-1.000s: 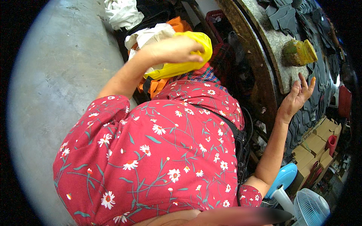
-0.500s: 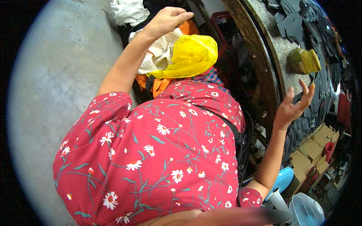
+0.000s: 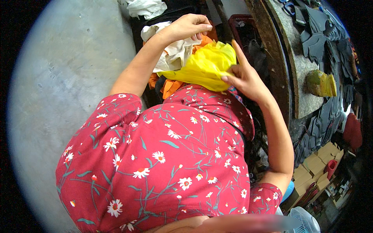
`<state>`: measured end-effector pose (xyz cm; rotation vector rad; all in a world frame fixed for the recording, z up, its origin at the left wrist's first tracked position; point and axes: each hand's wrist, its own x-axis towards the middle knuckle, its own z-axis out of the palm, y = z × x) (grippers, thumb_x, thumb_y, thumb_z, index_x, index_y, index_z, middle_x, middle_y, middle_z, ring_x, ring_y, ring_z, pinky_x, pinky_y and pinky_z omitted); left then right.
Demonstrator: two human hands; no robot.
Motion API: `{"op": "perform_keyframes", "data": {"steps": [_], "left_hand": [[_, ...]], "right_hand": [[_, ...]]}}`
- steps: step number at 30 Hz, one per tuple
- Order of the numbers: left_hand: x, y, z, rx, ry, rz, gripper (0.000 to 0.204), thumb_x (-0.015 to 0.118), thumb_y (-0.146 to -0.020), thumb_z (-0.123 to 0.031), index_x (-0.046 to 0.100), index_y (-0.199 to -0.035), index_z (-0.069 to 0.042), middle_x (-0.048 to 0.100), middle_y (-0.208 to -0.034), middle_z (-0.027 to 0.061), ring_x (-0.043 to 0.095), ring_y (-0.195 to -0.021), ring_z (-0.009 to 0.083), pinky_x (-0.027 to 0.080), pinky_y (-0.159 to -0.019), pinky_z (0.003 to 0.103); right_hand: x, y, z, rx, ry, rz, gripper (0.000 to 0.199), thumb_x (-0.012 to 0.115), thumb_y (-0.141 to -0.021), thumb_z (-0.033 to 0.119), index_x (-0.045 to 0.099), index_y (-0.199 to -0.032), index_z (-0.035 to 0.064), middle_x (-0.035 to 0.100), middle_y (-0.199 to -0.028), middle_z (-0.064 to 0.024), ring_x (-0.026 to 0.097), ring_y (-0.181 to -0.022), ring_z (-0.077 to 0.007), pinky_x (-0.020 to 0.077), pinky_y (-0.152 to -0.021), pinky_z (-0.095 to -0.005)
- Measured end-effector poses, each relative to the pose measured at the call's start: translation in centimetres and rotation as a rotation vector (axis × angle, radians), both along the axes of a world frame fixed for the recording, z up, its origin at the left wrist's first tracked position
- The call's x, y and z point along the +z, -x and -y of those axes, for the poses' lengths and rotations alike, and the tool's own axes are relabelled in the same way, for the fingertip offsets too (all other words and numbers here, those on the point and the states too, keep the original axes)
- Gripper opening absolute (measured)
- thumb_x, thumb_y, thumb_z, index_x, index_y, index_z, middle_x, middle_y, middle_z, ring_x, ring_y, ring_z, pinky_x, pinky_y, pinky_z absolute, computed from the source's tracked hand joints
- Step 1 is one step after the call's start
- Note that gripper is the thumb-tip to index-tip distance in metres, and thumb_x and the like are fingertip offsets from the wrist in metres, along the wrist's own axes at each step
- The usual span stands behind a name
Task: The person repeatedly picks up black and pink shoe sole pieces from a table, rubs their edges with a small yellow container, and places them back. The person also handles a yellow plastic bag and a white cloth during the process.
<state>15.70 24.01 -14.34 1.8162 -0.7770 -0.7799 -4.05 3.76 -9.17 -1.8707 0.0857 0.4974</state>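
While the red flowered shirt [image 3: 163, 163] fills most of the view, both hands work above it over a heap of cloth. The left hand [image 3: 188, 27] hovers with fingers curled down and thumb close to them over a white cloth [image 3: 175, 52]; whether it pinches anything I cannot tell, since the fingertips point away from the camera. The right hand [image 3: 244, 77] presses against a yellow bag [image 3: 206, 66], index finger stretched up along its edge and the other fingers folded onto the plastic, gripping its right side. The bag lies crumpled on top of the heap, just above the shirt's hem, between the two hands. Under it an orange cloth [image 3: 171, 85] peeks out, mostly covered. What the heap sits in is hard to make out: only dark shapes show behind it, and a red crate [image 3: 243, 23] just to the right is half hidden by the bag and hand. Another white cloth [image 3: 145, 7] is cut off at the top edge. On the right, a curved table [image 3: 307, 77] carries dark flat cut pieces [image 3: 316, 35] and a green-yellow lump [image 3: 320, 83] whose kind I cannot tell. Cardboard boxes [image 3: 318, 167] and a white fan [image 3: 305, 221] sit low right, the fan cut by the rim. Grey floor [image 3: 66, 77] spreads left.
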Motion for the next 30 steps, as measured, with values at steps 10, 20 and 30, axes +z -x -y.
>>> {"op": "perform_keyframes", "data": {"steps": [10,20,30], "left_hand": [[-1.6,0.4,-1.2,-0.522,-0.370,-0.201,0.034,0.066,-0.094,-0.034,0.070,-0.099,-0.001,0.072,-0.087,0.0066,0.069,-0.073,0.0141,0.056,-0.062,0.028],[-3.6,-1.0,-2.5,-0.311,-0.780,0.579,0.045,0.070,-0.084,-0.025,0.065,-0.123,-0.004,0.066,-0.123,0.0157,0.062,-0.114,0.0316,0.047,-0.100,0.041],[-8.1,1.5,-0.4,-0.291,-0.865,0.666,0.026,0.056,-0.083,-0.012,0.075,-0.097,-0.001,0.072,-0.103,0.0212,0.071,-0.094,0.0332,0.055,-0.084,0.045]], "right_hand": [[4.5,10.2,2.0,-0.281,-0.138,0.038,0.104,0.072,-0.083,0.018,0.003,-0.160,0.0126,0.062,-0.088,-0.0080,0.060,-0.079,-0.0155,0.0488,-0.079,-0.0297],[5.5,8.7,4.1,-0.467,-0.237,0.346,0.097,0.071,-0.089,0.028,0.007,-0.159,0.0106,0.063,-0.104,-0.0121,0.060,-0.093,-0.0161,0.0459,-0.086,-0.0288],[6.6,9.6,2.4,-0.428,-0.340,0.237,0.104,0.075,-0.085,0.025,0.004,-0.159,0.0105,0.063,-0.107,-0.0128,0.062,-0.096,-0.0195,0.0476,-0.091,-0.0333]]}}
